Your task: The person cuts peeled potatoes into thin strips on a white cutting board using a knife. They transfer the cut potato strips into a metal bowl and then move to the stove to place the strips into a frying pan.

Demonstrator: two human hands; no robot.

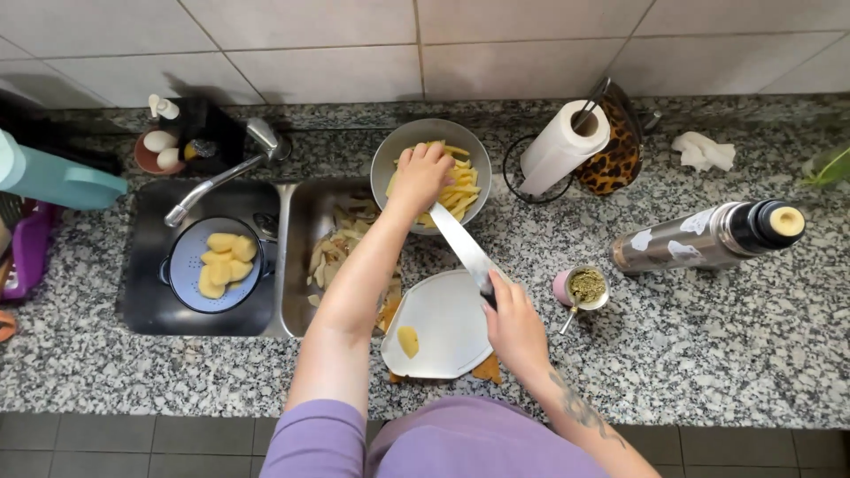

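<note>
My left hand [421, 173] reaches into a grey metal bowl [390, 152] of cut potato sticks [464, 188], fingers closed over some of them. My right hand [513, 326] grips the dark handle of a large kitchen knife [460, 244], whose blade points up toward the bowl. Below the knife lies a white octagonal plate [447, 327] on a brown cloth, with one potato piece [407, 341] on it.
A blue colander [181, 265] with peeled potato halves sits in the left sink basin; potato peels [329, 252] fill the right basin. A paper towel roll [563, 142], a metal thermos [708, 236] and a small cup of green herb [584, 288] stand on the granite counter.
</note>
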